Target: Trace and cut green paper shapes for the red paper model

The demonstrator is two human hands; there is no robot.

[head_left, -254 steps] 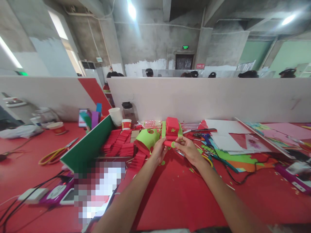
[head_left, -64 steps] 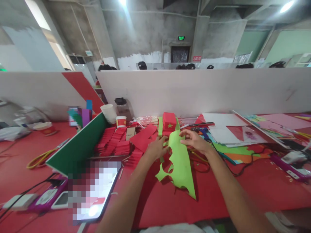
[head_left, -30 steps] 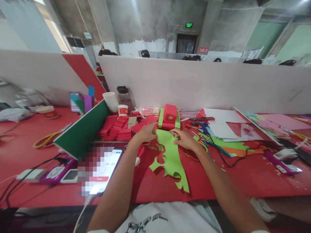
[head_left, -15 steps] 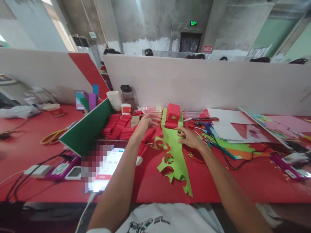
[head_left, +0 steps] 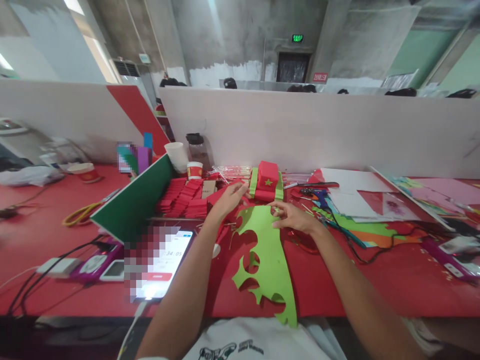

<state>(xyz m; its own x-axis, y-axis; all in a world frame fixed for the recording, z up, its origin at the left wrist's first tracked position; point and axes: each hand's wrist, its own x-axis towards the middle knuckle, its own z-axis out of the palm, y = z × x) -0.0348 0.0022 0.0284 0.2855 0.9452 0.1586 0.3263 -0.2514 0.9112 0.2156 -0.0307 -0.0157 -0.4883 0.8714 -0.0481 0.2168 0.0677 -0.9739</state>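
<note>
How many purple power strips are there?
2: the left strip lies left of the phone and the right strip is near the picture's right edge. Any behind the green board would be hidden.

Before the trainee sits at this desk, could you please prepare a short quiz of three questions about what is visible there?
1. True or false: the green sheet has no cut-outs.
2. Choose: what colour is the star on the red box? A blue, B lime green, C white.
3. Fill in: the stacked red pieces lie nearer the person's ___.

Key: 1 false; 2 B; 3 left hand.
</note>
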